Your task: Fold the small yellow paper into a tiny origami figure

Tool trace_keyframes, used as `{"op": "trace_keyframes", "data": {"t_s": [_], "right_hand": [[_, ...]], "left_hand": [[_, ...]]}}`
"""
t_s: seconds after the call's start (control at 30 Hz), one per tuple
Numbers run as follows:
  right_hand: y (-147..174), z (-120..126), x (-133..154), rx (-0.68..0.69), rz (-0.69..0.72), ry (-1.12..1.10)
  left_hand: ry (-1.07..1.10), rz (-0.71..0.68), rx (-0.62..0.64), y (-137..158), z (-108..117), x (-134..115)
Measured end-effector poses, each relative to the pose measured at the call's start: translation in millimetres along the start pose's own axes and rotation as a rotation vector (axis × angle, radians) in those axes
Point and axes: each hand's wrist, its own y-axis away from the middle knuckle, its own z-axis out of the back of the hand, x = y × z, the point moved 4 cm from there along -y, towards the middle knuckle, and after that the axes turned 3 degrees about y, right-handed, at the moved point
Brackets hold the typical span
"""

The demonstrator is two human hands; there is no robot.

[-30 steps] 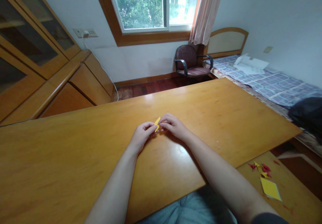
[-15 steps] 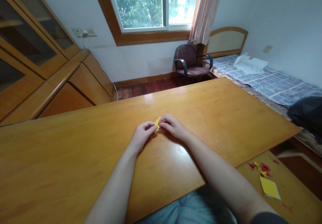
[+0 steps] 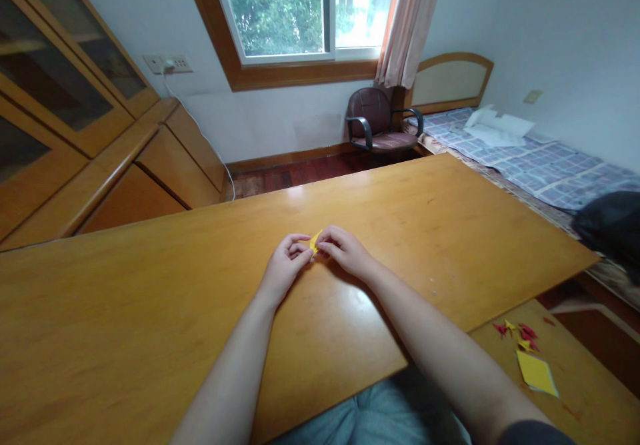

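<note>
Between my two hands is a small piece of folded yellow paper (image 3: 315, 241), held just over the wooden table (image 3: 150, 298). My left hand (image 3: 289, 258) pinches it from the left with thumb and fingers. From the right, my right hand (image 3: 343, 248) grips its other side, fingers curled and thumb pressed in. Fingers cover much of the paper, so its exact folded shape is hard to make out.
On a lower surface at the right lie several red and yellow folded paper pieces (image 3: 523, 333) and a stack of yellow paper squares (image 3: 537, 373). An armchair (image 3: 375, 122), a bed (image 3: 555, 165) and a cabinet (image 3: 125, 145) stand around the table.
The fingers of my left hand have lifted and spread a little around the yellow paper, which has turned slightly. My right hand stays nearly still.
</note>
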Motion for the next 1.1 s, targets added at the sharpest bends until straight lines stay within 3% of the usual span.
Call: {"op": "trace_keyframes", "data": {"t_s": [0.6, 1.1], "right_hand": [[0.6, 2.0, 3.7, -0.022, 0.036, 0.071], [1.2, 1.2, -0.6, -0.084, -0.075, -0.026]], "left_hand": [[-0.066, -0.029, -0.011, 1.7, -4.0, -2.1], [-0.054, -0.035, -0.017, 0.8, -3.8, -2.2]]}}
